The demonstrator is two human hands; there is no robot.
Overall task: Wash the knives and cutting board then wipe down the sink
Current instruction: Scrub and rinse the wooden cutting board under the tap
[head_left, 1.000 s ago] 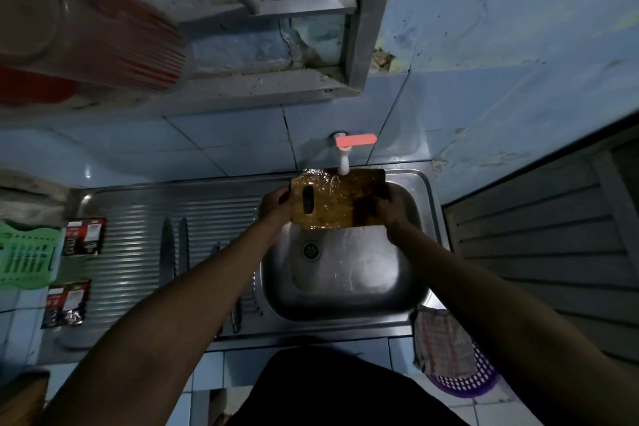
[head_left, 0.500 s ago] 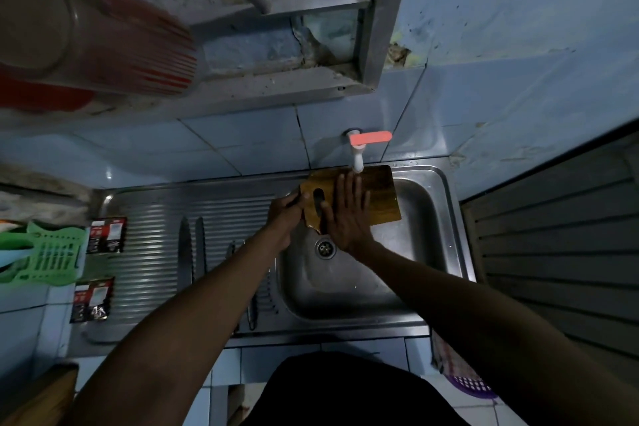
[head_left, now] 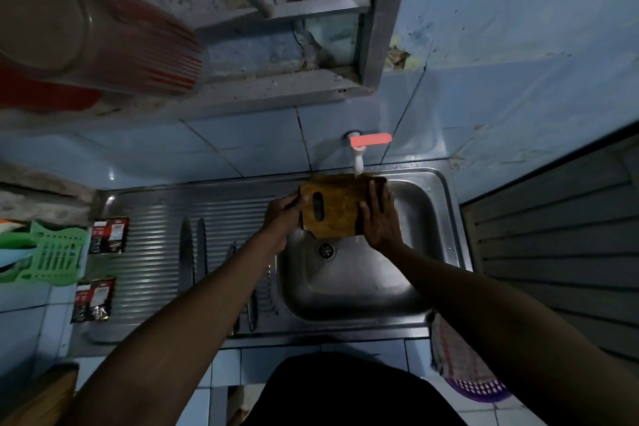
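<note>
The cutting board is held over the far end of the sink, tucked right under the tap with its red handle. The left hand grips the board's left edge beside the handle slot, thumb curled over the top face. The right hand lies flat on the board's right part, fingers straight and close together, palm pressing the wood. Whether water is running cannot be told in this dim view.

The step in hand looks like rubbing the board's face clean. To do it well, the gripping hand should stay firm so the board does not slide off into the sink, and the board is best tilted a little toward the drain, just below it, so rinse water runs off instead of pooling. The flat hand should sweep the whole face, including the rim of the slot and the edges, then the board should be turned so its underside gets the same. Wet wood is slippery, so steady pressure beats fast strokes.

The knives lie left of the sink on the ribbed draining surface, well apart from the board. A checked cloth hangs just right of the sink's near corner, handy for the wiping that is not yet done.
</note>
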